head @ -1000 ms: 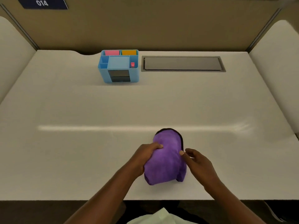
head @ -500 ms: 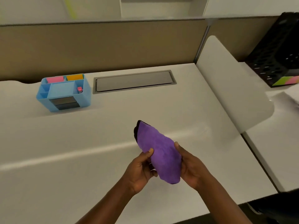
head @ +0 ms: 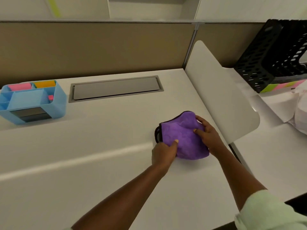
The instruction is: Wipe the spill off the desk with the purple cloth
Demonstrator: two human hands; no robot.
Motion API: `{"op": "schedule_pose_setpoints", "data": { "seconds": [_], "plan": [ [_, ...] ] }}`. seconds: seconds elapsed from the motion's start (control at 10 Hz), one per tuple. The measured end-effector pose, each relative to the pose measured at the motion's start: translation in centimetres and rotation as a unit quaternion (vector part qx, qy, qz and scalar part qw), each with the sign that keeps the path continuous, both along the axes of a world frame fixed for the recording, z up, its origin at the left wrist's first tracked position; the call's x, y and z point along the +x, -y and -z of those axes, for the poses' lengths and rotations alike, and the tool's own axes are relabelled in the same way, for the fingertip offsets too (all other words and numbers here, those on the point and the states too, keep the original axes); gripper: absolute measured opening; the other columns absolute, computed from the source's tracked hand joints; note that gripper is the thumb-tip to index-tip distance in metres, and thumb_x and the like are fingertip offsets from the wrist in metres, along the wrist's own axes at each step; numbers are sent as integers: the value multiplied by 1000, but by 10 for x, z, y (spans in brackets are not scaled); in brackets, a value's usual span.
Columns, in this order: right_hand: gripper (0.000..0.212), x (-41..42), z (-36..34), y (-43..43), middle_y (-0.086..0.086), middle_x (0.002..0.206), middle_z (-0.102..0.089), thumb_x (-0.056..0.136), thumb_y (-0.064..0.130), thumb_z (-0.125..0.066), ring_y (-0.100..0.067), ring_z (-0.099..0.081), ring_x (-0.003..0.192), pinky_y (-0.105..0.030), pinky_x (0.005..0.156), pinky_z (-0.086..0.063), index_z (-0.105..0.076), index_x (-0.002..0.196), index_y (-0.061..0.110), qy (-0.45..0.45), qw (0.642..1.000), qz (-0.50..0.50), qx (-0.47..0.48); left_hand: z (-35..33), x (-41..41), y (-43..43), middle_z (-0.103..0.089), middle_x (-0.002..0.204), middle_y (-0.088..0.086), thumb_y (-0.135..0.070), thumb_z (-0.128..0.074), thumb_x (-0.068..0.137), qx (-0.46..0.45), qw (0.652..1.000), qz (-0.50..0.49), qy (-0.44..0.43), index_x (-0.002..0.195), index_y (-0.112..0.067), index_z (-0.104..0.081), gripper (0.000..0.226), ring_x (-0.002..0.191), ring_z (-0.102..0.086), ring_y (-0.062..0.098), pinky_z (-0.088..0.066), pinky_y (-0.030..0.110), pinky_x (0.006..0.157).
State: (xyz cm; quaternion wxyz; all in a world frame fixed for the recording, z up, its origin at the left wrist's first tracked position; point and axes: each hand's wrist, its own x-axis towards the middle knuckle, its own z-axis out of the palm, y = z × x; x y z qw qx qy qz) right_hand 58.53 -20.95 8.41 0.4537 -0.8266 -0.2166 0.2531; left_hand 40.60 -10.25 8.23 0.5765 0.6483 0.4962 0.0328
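Observation:
A folded purple cloth [head: 181, 136] with a dark edge lies on the white desk [head: 99, 155], near the desk's right side. My left hand [head: 163, 154] grips the cloth's near left corner, thumb on top. My right hand [head: 207, 133] holds the cloth's right side, fingers pressed into the fabric. I cannot make out any spill on the desk surface.
A blue desk organiser [head: 32, 101] with pink and orange notes stands at the back left. A grey cable hatch [head: 116, 88] is set into the desk behind the cloth. A white divider panel [head: 221, 95] rises on the right, a black mesh file rack [head: 275, 55] beyond it.
The cloth was lifted off the desk in both hands, carried to the right and set down near the divider. The view has swung right.

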Motion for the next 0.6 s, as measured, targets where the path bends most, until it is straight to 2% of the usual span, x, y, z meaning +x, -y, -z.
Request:
{"op": "schedule_pose_setpoints", "data": {
  "seconds": [0.1, 0.2, 0.3, 0.4, 0.5, 0.6],
  "plan": [
    [61, 8, 4, 0, -5, 157, -48, 100, 30, -61, -32, -50, 140, -45, 116, -41, -38, 156, 24, 190, 969, -1, -156, 11, 5, -5, -64, 119, 11, -59, -57, 92, 302, 950, 76, -25, 120, -11, -60, 56, 111, -61, 31, -50, 42, 94],
    [69, -12, 29, -9, -8, 170, -23, 103, 49, -44, -34, -27, 154, -52, 123, -28, -18, 163, 24, 326, 912, -91, -233, 26, 14, -18, -5, 174, 14, -57, -36, 102, 413, 845, 336, -36, 165, -19, -11, 78, 162, -1, 33, -4, 52, 131],
    [71, -28, 50, -11, -2, 173, -5, 101, 60, -23, -31, -6, 160, -52, 127, -12, -4, 163, 31, 312, 894, -155, -283, 41, 18, -21, 22, 172, 12, -60, -27, 104, 379, 808, 444, -76, 164, -17, 9, 83, 159, 24, 28, 16, 47, 128],
    [76, -30, 65, -6, 4, 170, 13, 91, 66, -2, -26, 11, 158, -54, 128, -2, 12, 158, 33, 316, 881, -177, -305, 47, 18, -14, 25, 171, 14, -64, -26, 103, 332, 811, 473, -94, 163, -13, 12, 88, 159, 25, 28, 17, 45, 128],
    [77, -25, 65, -4, 3, 170, 13, 89, 67, -1, -26, 11, 158, -55, 127, -2, 14, 156, 33, 313, 875, -200, -311, 41, 20, -16, 25, 171, 14, -64, -26, 103, 315, 813, 480, -97, 163, -14, 12, 87, 159, 25, 28, 17, 45, 128],
    [76, -11, 55, -7, -1, 172, 11, 98, 65, -16, -32, 6, 159, -55, 128, -7, 12, 160, 31, 292, 864, -220, -347, 30, 13, -23, 12, 174, 12, -61, -28, 104, 299, 823, 477, -73, 165, -13, 3, 84, 162, 13, 26, 11, 47, 129]
  ]
}}
